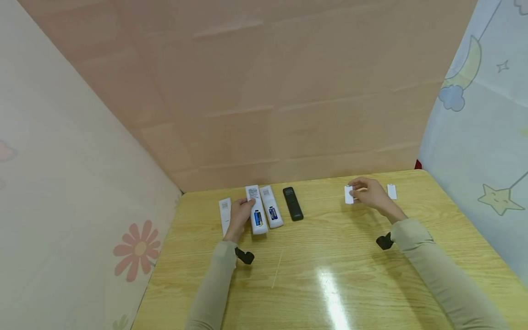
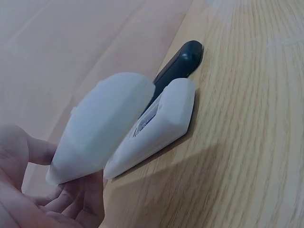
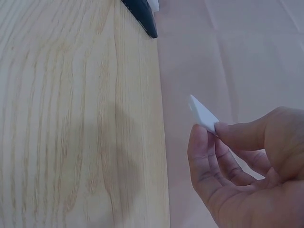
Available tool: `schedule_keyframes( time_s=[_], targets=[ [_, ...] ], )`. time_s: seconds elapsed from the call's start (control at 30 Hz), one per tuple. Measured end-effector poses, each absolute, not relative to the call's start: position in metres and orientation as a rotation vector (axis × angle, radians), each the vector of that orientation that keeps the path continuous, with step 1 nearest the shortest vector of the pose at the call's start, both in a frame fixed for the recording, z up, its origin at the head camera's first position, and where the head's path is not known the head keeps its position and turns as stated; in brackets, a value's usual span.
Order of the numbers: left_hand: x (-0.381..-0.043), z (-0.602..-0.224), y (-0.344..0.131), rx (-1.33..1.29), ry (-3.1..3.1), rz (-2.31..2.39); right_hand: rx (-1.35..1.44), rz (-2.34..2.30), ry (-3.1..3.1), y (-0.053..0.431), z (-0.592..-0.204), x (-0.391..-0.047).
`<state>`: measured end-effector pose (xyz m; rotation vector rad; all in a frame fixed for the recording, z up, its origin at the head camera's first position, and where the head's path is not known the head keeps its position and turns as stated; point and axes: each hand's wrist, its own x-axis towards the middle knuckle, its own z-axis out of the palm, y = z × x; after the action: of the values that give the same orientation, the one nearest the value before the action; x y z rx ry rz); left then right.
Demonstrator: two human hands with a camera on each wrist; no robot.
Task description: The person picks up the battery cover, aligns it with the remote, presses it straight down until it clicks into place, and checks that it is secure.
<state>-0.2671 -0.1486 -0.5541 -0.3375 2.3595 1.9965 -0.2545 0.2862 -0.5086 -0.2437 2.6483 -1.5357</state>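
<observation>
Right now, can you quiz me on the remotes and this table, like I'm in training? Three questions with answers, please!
1. What does the right grip pinch?
2. True or false: in the head view, the black remote lies between the left grip and the right grip.
3. How many white remotes show batteries? A) one B) two C) three

Key
1. A small white cover.
2. True.
3. B: the held one and its neighbour on the right.

White remotes (image 1: 256, 206), black remote (image 1: 293, 204), wood-grained table (image 1: 301, 252)
</observation>
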Motion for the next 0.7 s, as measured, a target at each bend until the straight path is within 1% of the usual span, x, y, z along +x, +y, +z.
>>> schedule_keyframes(
  time_s=[0.2,0.47,0.7],
  targets=[
    [-0.266,-0.553,-0.148,-0.287,2.32,2.053,-0.225,-1.535,2.643,0.284,-0.507,-0.255],
    [-0.268,-0.554,-0.145,-0.244,2.254,2.133,-0.289,-1.588,2.638,0.278,-0.503,-0.252],
    [-0.268,-0.552,-0.144,-0.218,2.219,2.155,-0.283,-1.606,2.624,0.274,-0.496,-0.246]
  ],
)
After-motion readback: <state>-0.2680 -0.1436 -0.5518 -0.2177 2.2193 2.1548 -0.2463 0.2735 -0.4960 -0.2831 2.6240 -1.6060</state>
